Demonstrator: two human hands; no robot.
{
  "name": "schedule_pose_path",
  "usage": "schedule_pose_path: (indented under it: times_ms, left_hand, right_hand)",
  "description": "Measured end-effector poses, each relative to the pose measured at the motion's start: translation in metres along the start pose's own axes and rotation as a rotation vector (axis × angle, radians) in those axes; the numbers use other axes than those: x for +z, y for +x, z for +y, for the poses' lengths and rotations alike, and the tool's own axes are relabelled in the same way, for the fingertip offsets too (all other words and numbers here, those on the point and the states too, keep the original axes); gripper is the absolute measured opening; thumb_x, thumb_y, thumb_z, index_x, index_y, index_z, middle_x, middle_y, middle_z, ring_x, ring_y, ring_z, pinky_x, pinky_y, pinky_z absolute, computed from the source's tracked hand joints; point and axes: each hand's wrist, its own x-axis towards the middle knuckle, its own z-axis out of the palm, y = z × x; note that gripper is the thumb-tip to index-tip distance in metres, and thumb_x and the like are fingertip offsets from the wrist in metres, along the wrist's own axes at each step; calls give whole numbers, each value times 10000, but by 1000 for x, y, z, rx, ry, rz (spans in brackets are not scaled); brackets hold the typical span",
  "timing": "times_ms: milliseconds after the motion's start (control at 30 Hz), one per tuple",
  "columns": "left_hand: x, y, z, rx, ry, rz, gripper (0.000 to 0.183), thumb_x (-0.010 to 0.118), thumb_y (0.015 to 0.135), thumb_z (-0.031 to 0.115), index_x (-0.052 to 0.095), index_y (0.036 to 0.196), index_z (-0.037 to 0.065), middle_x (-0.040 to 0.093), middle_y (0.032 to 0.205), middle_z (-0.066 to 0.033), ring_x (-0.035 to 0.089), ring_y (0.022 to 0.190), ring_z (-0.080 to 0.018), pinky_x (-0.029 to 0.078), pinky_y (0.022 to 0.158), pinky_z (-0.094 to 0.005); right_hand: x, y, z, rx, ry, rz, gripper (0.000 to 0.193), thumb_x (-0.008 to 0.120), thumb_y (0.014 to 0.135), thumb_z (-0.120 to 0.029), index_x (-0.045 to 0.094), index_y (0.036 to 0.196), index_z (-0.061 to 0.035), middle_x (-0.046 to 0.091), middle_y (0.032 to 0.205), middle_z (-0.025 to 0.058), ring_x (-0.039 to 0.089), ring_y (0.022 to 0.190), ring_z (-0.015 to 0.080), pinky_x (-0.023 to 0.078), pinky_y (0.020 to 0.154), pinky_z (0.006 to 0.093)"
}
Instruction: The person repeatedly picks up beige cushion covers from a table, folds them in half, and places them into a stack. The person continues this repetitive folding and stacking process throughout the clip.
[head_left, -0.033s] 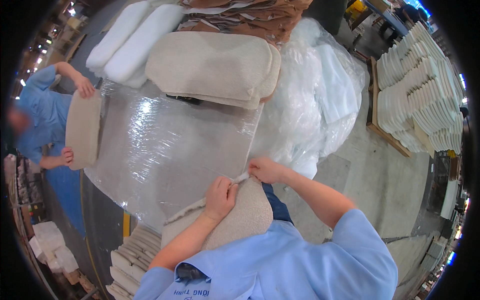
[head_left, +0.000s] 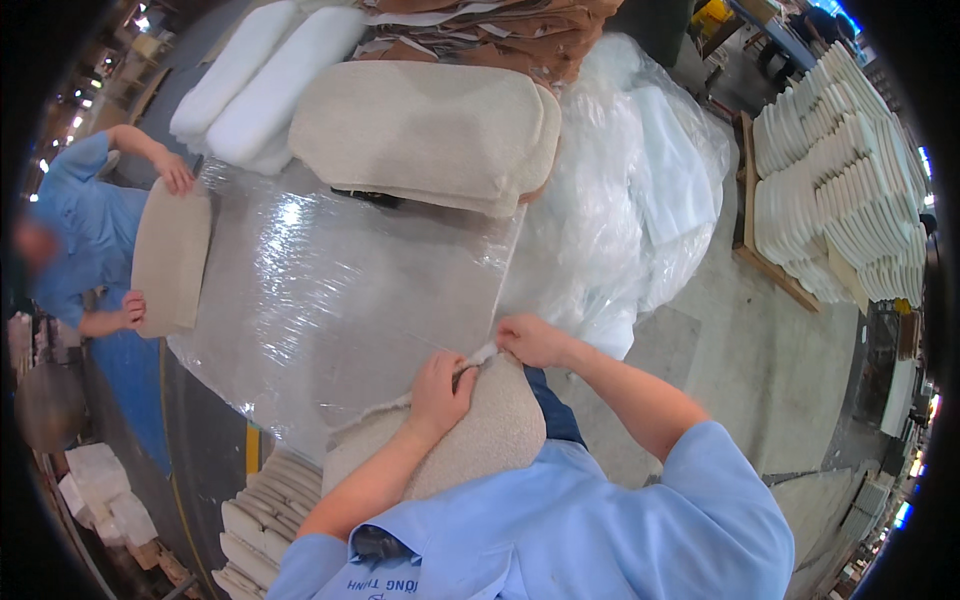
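Observation:
A beige textured cushion (head_left: 495, 425) leans between my body and the near edge of the plastic-covered table (head_left: 390, 270). Along its top edge my left hand (head_left: 440, 395) is closed, with the fingers curled over the fabric. At the right end of that edge, my right hand (head_left: 532, 341) pinches the fabric. A bit of pale, whitish material (head_left: 484, 354) shows at the edge between both hands. The cushion's lower part is hidden behind my left forearm and shirt.
Stacked beige cushions (head_left: 415, 125), white padded rolls (head_left: 245, 100) and brown sheets (head_left: 500, 35) lie at the table's far side. Clear plastic (head_left: 610, 190) bulges at right. A co-worker at left holds a beige cushion (head_left: 172, 260). White pieces (head_left: 840, 180) fill a pallet.
My left hand has shifted slightly up along the cushion's edge, and the edge looks more bunched. The co-worker's cushion has tilted a little. A blurred round shape has appeared at far left.

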Motion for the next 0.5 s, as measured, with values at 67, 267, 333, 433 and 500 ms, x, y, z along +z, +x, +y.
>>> schedule_pose_path:
  times_ms: [67, 267, 333, 433, 500]
  left_hand:
    - [3, 11, -5, -54, -26, -17, 186, 690, 994, 195, 672, 1064, 24, 675, 1022, -194, 659, 921, -392, 516, 775, -461]
    - [9, 33, 3, -312, -52, -285, 268, 627, 1036, 273, 699, 1079, 18, 708, 879, -223, 675, 826, -443, 520, 758, -498]
    - [13, 38, 8, -313, -21, -305, 282, 613, 1044, 286, 700, 1081, 20, 711, 887, -240, 676, 843, -465, 519, 761, -512]
    - [19, 42, 12, -294, 18, -338, 307, 589, 1053, 303, 694, 1098, 18, 719, 971, -264, 675, 922, -492, 516, 791, -545]
    - [22, 46, 16, -294, 48, -363, 331, 564, 1057, 317, 689, 1113, 16, 723, 1032, -276, 672, 978, -505, 513, 829, -579]
  right_hand:
    - [4, -1, -3, 67, 123, 56, 242, 633, 1019, -234, 718, 1057, -10, 722, 894, 121, 682, 821, 210, 541, 734, 388]
    - [2, -10, 12, 172, 381, 75, 277, 621, 1072, -267, 721, 1030, -12, 691, 858, 71, 647, 803, 160, 541, 724, 334]
    - [-2, -20, 19, 165, 571, 53, 298, 640, 1075, -296, 734, 1017, -19, 702, 874, 46, 651, 816, 137, 543, 726, 304]
    - [-16, -37, 29, 211, 619, -23, 329, 681, 1064, -340, 766, 996, -30, 715, 896, 23, 653, 825, 114, 546, 729, 274]
    - [-20, -44, 32, 236, 618, -30, 336, 721, 1039, -363, 783, 992, -35, 724, 900, 27, 659, 826, 117, 547, 728, 276]
